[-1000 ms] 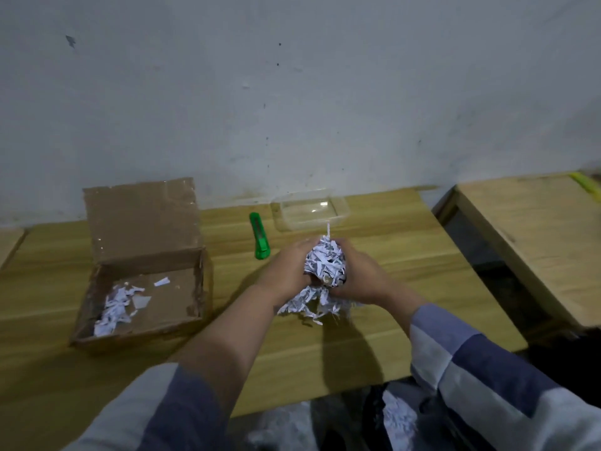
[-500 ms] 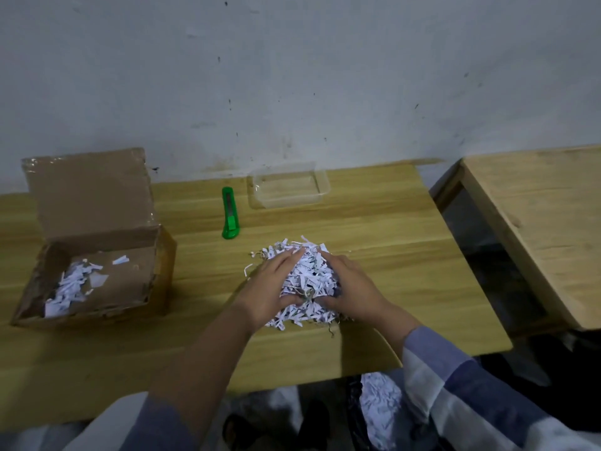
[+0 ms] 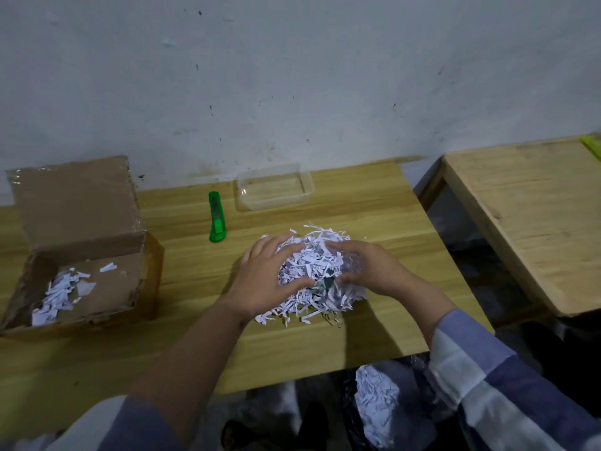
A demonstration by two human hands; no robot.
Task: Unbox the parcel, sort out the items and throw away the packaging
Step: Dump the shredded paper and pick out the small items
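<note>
A: Where are the hands?

B: Both sit on a heap of shredded white paper (image 3: 313, 271) near the front right of the wooden table (image 3: 195, 336). The left hand (image 3: 266, 278) cups the heap's left flank, fingers curved over the top and thumb tucked in low. The right hand (image 3: 367, 271) cups the right flank the same way, fingers curled into the strips. So both are gripping the shredded paper, one from each side.

A: Anything inside the heap?

B: A small dark thing shows between the thumbs, but I cannot tell what it is.

A: And the parcel?

B: The cardboard box (image 3: 84, 255) stands open at the table's left, well apart from the heap, its lid flap raised against the wall. A few loose paper scraps (image 3: 61, 296) lie on its floor.

A: What else is on the table?

B: A green utility knife (image 3: 217, 221) lies between the box and the heap, farther back. Just to its right, near the wall, is a clear plastic tray (image 3: 274, 191).

A: Beyond the table?

B: A second wooden table (image 3: 536, 216) stands to the right across a gap. Below the front edge, more shredded paper (image 3: 377, 408) lies in something dark.
</note>
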